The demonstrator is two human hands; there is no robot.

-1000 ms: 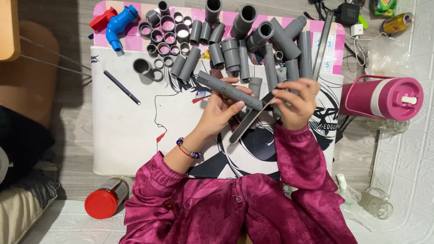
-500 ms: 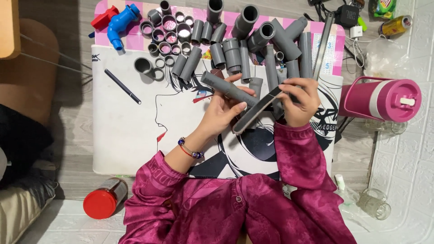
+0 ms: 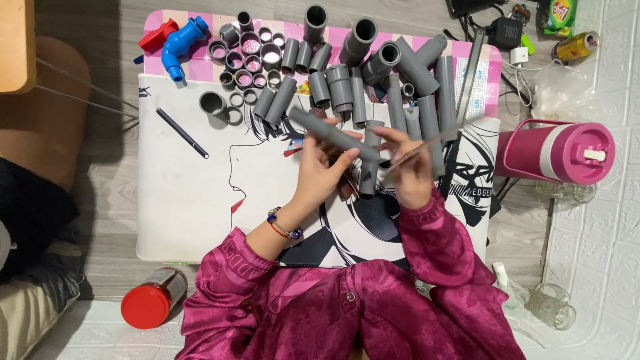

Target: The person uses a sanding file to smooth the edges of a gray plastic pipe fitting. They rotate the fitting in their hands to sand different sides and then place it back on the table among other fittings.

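Pipe assembly in hand.
My left hand (image 3: 323,175) grips a grey pipe tee (image 3: 340,140); my right hand (image 3: 410,170) pinches a thin blade (blurred) (image 3: 427,141) beside it.

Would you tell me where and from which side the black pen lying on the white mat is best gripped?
Take the black pen at mid-shaft, coming straight down from above with fingers across its width. It lies flat and slanted on a bare part of the white mat, apart from the grey rings near its upper end, so both long sides look free.
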